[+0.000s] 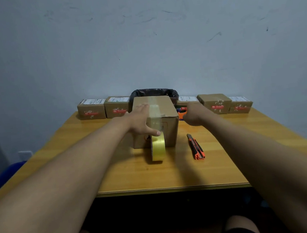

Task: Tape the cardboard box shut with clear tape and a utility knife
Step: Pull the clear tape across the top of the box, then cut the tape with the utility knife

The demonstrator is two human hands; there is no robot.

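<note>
While left hand [140,120] presses box [164,109], knife [196,147] beside.

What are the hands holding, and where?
Nothing is gripped. The left hand presses flat on the cardboard box top, thumb on the tape strip. The right hand looks empty.

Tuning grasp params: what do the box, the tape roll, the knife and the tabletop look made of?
Cardboard box: brown corrugated-looking card, matte, with a glossy clear strip along the top.
Tape roll: translucent yellowish plastic film, shiny.
Utility knife: orange and dark grey body, probably moulded plastic; blade not visible.
Table: wood-grain surface with glossy reflections, either varnished wood or laminate.
</note>
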